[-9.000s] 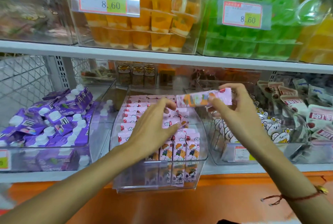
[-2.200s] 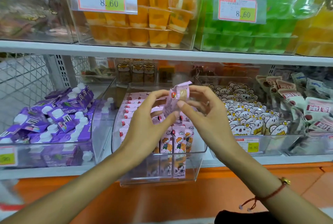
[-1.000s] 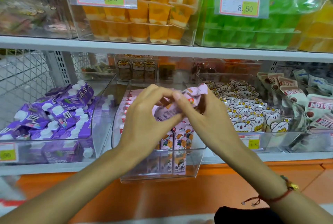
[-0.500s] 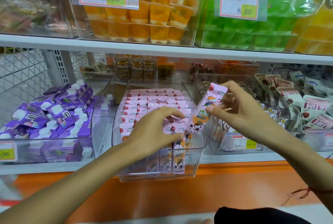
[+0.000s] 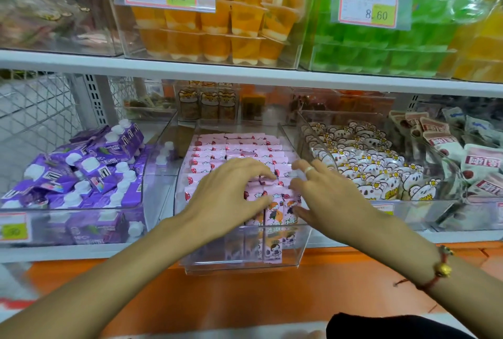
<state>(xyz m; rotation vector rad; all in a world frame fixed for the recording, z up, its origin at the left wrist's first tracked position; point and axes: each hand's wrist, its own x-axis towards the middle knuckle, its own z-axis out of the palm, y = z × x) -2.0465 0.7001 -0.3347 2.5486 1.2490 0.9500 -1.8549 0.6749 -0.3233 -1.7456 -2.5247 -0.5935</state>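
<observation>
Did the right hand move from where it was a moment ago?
Yes. The right hand moved down and left, from above the right wall of the clear bin onto the pink packets inside it, beside the left hand.

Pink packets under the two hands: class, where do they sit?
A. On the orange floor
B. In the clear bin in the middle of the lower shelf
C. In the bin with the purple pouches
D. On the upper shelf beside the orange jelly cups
B: the left hand and right hand rest on the pink packets, which stand in rows in the middle clear bin, between the purple pouches and the white packets.
</observation>
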